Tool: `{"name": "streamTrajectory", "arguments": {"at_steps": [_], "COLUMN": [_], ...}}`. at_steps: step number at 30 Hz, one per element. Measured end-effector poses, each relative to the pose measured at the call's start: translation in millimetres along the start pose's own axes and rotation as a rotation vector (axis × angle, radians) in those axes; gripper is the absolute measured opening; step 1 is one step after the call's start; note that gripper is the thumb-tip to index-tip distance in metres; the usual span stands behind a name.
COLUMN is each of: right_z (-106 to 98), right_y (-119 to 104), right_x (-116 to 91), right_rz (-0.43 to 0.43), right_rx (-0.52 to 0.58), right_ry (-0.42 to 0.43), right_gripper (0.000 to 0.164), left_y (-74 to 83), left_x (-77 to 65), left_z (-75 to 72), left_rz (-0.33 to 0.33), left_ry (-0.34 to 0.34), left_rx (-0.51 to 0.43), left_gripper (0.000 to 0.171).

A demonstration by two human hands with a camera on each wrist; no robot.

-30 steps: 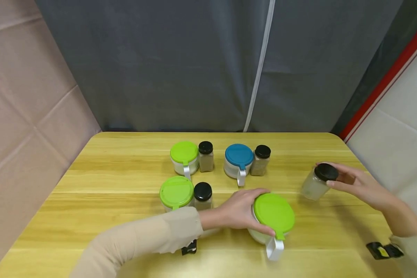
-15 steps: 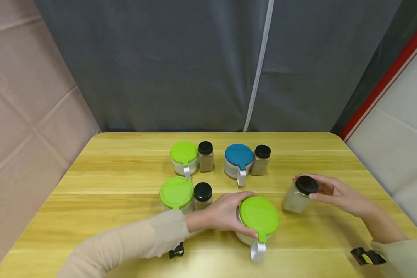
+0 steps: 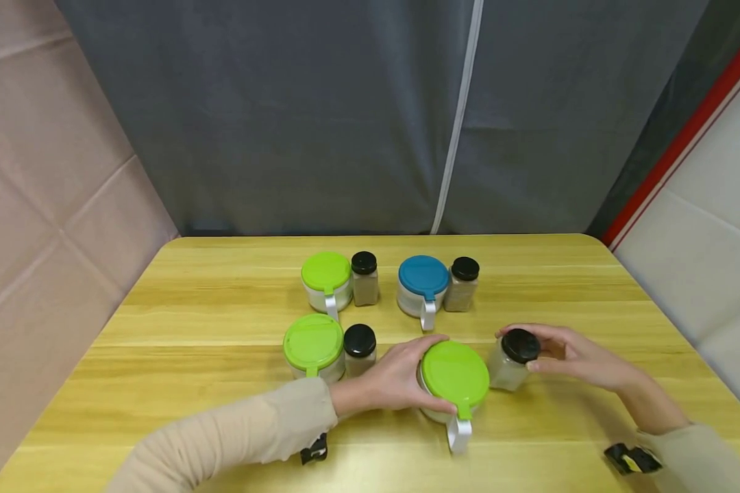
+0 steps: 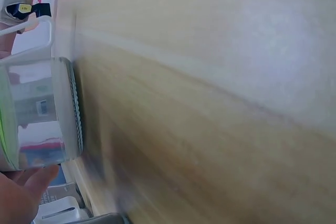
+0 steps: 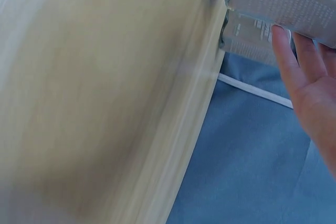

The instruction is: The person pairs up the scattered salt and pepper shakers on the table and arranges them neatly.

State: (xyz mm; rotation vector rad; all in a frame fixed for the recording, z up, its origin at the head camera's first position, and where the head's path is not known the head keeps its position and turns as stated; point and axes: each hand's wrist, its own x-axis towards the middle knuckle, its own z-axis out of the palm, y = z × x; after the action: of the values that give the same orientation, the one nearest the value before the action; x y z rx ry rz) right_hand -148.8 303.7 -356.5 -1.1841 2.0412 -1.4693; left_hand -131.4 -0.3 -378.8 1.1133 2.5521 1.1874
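In the head view my left hand [image 3: 397, 376] grips a round glass jar with a bright green lid [image 3: 455, 373], thumb and fingers spread about its side. Its white handle [image 3: 459, 435] points toward me; the left wrist view shows the clear jar wall [image 4: 39, 114] and its base close over the wood. Just right of it, my right hand [image 3: 582, 359] pinches a square-sided seasoning bottle [image 3: 507, 370] near its black cap [image 3: 521, 346]. In the right wrist view, printed text covers that bottle's side [image 5: 283, 1]. A narrow gap separates jar and bottle.
Left of my left hand stand another green-lidded jar [image 3: 313, 342] and a black-capped bottle [image 3: 360, 342]. Behind are a green-lidded jar [image 3: 326, 272] with a bottle [image 3: 365, 281], and a blue-lidded jar [image 3: 423, 275] with a bottle [image 3: 462, 287]. A grey curtain [image 3: 284, 123] hangs behind the table.
My left hand has shifted left with the green-lidded jar. My right hand has brought the black-capped bottle left and nearer to me, closing much of the distance to the jar.
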Motion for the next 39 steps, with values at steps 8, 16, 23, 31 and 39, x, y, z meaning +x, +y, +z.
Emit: {"name": "streamTrajectory", "arguments": {"at_steps": [8,16,23,31,39], "right_z": [6,8,10,12,15], "right_y": [3,6,8,9,9], "right_x": [7,10,12,17,26], "right_rz": [0.082,0.104,0.079,0.076,0.061], "right_rx": [0.011,0.039,0.062,0.049,0.001], "right_ry": [0.0,-0.012,-0.028,-0.011,0.007], "right_gripper": [0.049,0.048,0.048,0.048,0.048], "left_y": [0.7,17.0,38.2,37.4,32.4], "left_x": [-1.1,6.4,14.9,24.2,28.5], "left_z": [-1.0,-14.9,-30.5,-41.8,-50.8], "left_rz": [-0.038,-0.024,0.069,0.03,-0.03], "left_ry": [-0.009,-0.124,-0.204,-0.245,-0.297], "left_rx": [-0.003,0.228,0.667,0.815,0.825], "left_gripper": [0.092,0.095,0.091,0.084,0.088]}}
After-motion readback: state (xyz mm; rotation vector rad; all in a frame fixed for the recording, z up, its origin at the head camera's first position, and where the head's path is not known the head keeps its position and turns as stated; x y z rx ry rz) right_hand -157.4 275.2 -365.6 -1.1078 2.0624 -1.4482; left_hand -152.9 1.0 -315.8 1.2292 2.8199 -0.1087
